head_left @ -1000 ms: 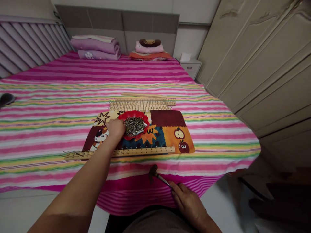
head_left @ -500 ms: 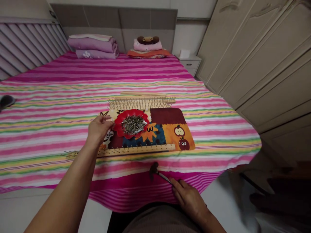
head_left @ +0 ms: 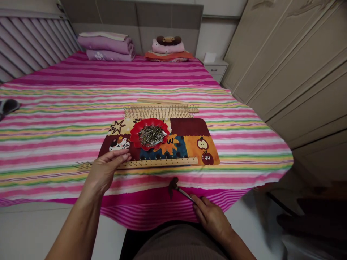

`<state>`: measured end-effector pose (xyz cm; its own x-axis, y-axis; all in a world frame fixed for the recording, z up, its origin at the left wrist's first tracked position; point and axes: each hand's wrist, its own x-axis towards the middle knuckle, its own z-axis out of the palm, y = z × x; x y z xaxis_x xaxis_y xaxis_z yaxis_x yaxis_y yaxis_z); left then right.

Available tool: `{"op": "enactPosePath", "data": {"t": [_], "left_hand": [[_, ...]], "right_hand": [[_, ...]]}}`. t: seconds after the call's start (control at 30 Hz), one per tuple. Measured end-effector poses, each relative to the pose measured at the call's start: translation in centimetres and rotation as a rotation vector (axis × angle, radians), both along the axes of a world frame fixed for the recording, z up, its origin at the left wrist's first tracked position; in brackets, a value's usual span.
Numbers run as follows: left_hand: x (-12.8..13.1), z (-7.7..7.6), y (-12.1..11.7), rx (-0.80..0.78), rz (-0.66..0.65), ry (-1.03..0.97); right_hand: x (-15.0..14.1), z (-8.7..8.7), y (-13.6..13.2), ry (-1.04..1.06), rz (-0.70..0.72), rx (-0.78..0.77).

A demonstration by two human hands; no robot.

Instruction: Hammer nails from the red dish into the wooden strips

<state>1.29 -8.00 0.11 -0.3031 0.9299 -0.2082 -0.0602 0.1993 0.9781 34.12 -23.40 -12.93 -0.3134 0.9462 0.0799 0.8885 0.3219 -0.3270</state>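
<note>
My left hand [head_left: 107,169] hovers over the left part of a wooden strip [head_left: 189,161] studded with nails. Its thumb and fingers are pinched together; whatever is between them is too small to make out. A red scalloped bowl [head_left: 133,139] full of loose nails [head_left: 152,135] rests just beyond, on a patterned mat [head_left: 188,126]. Low at the bed's front edge, my right hand [head_left: 211,216] is closed round the handle of a hammer [head_left: 181,189], whose dark head points up and left.
Behind the bowl stand more wooden strips [head_left: 159,112] bristling with upright nails, and a plain strip [head_left: 151,101] lies past them. The striped sheet [head_left: 244,144] covers the bed. Folded bedding [head_left: 110,47] is piled at the headboard. A dark object [head_left: 9,106] lies far left.
My left hand has drawn back from the bowl's left edge toward me, down to the near nailed strip. My right hand keeps its hold on the hammer. The view has shifted slightly.
</note>
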Motion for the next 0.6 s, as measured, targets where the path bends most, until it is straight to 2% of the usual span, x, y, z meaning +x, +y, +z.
{"op": "enactPosePath", "data": {"t": [0.13, 0.3, 0.43, 0.6], "left_hand": [[1.0, -0.8, -1.6, 0.075, 0.02, 0.005], [2.5, -2.5, -2.2, 0.049, 0.029, -0.025], [2.2, -3.0, -2.2, 0.108, 0.115, 0.004], [1.7, -3.7, -3.8, 0.033, 0.059, 0.12]], "right_hand": [[0.0, 0.2, -0.1, -0.009, -0.006, -0.01], [0.0, 0.3, 0.0, 0.017, 0.0, 0.005], [0.1, 0.2, -0.1, 0.004, 0.0, -0.01], [0.1, 0.3, -0.2, -0.004, -0.013, -0.025]]}}
